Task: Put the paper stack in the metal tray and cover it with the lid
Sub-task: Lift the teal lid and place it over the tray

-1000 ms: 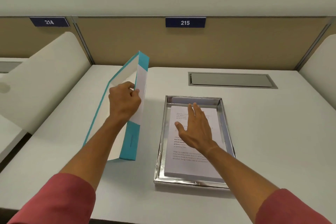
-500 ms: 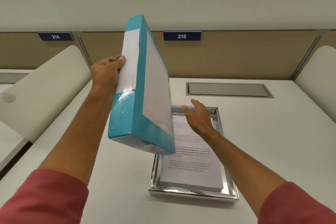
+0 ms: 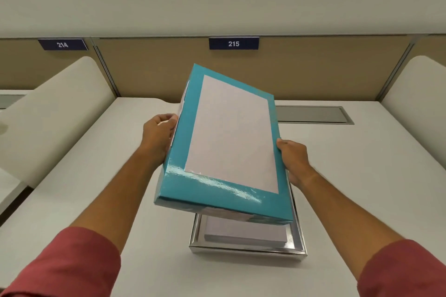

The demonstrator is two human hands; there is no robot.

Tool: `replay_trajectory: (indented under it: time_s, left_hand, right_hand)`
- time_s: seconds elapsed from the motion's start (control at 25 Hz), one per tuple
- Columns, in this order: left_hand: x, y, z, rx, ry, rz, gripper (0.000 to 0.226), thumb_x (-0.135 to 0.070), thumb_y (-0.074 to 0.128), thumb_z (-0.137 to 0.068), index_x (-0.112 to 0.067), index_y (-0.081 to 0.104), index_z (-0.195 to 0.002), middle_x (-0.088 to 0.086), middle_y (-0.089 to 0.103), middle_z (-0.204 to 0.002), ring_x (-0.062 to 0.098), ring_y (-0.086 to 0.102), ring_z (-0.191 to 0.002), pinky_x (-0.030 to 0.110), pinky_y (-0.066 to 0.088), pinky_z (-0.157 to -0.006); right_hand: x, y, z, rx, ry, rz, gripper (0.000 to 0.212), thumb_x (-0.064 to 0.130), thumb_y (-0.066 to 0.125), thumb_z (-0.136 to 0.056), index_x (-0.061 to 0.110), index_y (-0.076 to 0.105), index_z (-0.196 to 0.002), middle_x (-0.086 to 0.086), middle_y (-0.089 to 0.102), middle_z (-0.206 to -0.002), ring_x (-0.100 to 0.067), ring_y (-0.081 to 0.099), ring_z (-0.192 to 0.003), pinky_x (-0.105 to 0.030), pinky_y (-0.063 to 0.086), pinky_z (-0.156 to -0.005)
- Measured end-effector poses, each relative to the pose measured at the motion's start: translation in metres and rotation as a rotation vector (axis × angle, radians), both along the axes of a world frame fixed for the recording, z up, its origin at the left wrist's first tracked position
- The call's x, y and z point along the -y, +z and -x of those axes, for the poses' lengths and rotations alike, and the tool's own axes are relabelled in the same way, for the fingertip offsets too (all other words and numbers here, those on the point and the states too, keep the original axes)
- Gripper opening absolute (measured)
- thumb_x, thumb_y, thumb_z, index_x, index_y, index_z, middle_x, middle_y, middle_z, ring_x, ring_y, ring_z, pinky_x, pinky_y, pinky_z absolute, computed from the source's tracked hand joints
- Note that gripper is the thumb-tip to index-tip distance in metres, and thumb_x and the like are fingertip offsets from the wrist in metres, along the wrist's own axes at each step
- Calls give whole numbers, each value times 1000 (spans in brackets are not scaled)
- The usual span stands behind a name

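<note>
- Left hand (image 3: 159,131) and right hand (image 3: 293,160) are each gripping a side of the tilted lid (image 3: 226,144) at frame centre
- Paper (image 3: 243,231) is lying in the tray (image 3: 246,250) on the worktop (image 3: 362,164), lower centre, under the lid

- One lid (image 3: 224,147)
- One tray (image 3: 246,249)
- One paper stack (image 3: 243,232)
- Two hands: left (image 3: 158,136), right (image 3: 293,159)
- Two number signs: 214 (image 3: 62,44), 215 (image 3: 233,43)
</note>
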State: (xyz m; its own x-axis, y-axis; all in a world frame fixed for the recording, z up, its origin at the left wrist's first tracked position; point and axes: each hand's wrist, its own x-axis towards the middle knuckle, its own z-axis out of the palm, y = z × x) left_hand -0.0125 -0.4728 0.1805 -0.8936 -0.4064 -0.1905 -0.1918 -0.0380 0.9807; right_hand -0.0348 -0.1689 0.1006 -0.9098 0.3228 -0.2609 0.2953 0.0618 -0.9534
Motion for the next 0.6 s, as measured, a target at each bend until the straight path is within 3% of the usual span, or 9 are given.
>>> replay_trajectory:
  time_s: [0.16,0.36,0.52,0.6]
  left_hand:
    - [-19,-33,4,18,-25,206,17,-28,65,-88,-12,67,-89,6,72,-89,21,67,-79,33,54,-66]
    - [-35,-61,5,107,-107,247,38,-40,65,-87,-3,71,-82,3,65,-80,17,56,-71,30,46,-65]
    - [-50,-77,4,114,-97,329,21,-29,75,-79,-11,73,-69,-1,69,-78,18,61,-73,28,51,-68]
    - [-59,-84,4,128,-81,376,17,-28,77,-77,-16,72,-67,0,71,-78,21,64,-75,31,54,-72]
  right_hand:
    - [-20,-9,-12,-7,-85,-93,24,31,61,-85,23,64,-63,5,62,-71,-16,54,-66,-24,41,-55]
    - [-45,-15,-22,-29,-117,-177,17,27,67,-88,20,70,-73,1,68,-82,-10,58,-67,-21,43,-53]
    - [-54,-23,-27,22,-144,-292,21,27,67,-88,9,76,-94,-4,70,-90,-22,62,-75,-25,47,-60]
    - [-59,-30,-31,70,-158,-336,23,24,66,-88,3,76,-93,-11,72,-92,-28,63,-78,-33,54,-66]
